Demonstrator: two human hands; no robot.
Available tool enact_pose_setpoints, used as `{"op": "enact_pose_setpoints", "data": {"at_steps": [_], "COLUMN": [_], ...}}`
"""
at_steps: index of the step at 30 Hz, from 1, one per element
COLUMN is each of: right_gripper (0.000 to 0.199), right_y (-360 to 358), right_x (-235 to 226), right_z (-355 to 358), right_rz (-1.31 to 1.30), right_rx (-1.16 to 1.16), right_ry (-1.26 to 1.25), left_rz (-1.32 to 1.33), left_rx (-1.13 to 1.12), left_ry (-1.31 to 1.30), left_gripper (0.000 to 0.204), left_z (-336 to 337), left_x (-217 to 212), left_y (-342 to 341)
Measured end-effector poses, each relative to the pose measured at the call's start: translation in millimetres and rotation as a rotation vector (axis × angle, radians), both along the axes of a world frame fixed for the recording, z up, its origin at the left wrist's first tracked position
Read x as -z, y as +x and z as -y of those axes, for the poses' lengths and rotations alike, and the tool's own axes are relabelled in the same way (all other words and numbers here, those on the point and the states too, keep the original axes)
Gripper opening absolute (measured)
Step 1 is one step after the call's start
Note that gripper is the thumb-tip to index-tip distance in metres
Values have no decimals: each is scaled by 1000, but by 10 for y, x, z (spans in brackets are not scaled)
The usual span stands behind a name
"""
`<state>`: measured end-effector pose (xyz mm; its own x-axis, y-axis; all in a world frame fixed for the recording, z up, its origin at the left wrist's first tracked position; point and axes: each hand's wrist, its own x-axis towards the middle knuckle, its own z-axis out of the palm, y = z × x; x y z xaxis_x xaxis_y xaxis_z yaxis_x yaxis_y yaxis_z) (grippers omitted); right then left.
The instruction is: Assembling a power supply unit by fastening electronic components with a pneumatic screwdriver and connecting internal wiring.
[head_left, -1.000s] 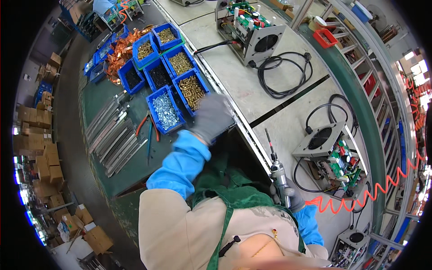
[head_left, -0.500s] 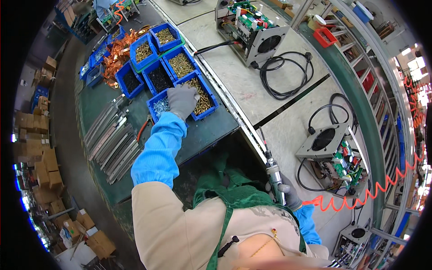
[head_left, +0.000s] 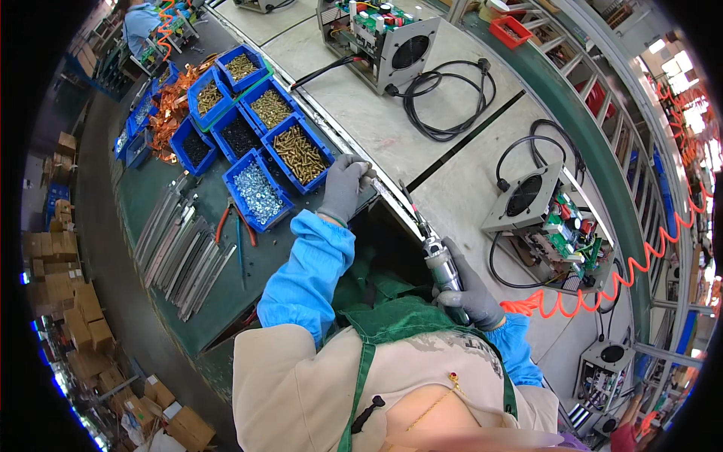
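Observation:
My gloved left hand (head_left: pixel 345 188) is raised beside the near right corner of a blue bin of brass-coloured screws (head_left: pixel 300 154). Its fingertips are pinched together; whatever they hold is too small to make out. A blue bin of small silvery hardware (head_left: pixel 257 192) sits just left of it. In my gloved right hand (head_left: pixel 476 292) is a silver air screwdriver (head_left: pixel 443 269), its slim bit pointing away from me over the bench edge. A coiled orange air hose (head_left: pixel 576 305) runs off to the right from near that hand.
More blue bins (head_left: pixel 269 108) hold screws and black parts, beside orange-copper pieces (head_left: pixel 177 113). Metal strips (head_left: pixel 183 252) and red-handled pliers (head_left: pixel 223 224) lie on the green table. Fan-fitted metal units with circuit boards (head_left: pixel 553 218) and black cables (head_left: pixel 448 102) stand on the right bench.
My left hand has come out of the screw bin and moved right and toward me, fingers pinched. The right hand still grips the screwdriver. The view has shifted slightly.

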<state>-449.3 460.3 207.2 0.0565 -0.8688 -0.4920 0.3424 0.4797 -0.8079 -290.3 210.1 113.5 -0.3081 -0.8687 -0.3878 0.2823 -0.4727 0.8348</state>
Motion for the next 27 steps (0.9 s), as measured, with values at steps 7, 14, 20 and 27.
{"op": "enact_pose_setpoints", "data": {"at_steps": [7, 14, 20, 27], "right_gripper": [116, 110, 108, 112], "right_y": [-118, -199, -235, -134], "right_x": [96, 224, 219, 78], "right_z": [-310, -520, -590, -592], "right_rz": [33, -64, -289, 64], "right_rx": [76, 67, 0, 137], "right_ry": [66, 28, -11, 84], "left_rz": [-169, -96, 300, 311], "left_rx": [484, 558, 932, 1074], "left_ry": [167, 179, -215, -347], "left_gripper": [19, 22, 22, 24], "left_z": [-500, -590, -316, -329], "left_x": [-135, -117, -242, -397], "left_y": [-310, -527, -576, -535]}}
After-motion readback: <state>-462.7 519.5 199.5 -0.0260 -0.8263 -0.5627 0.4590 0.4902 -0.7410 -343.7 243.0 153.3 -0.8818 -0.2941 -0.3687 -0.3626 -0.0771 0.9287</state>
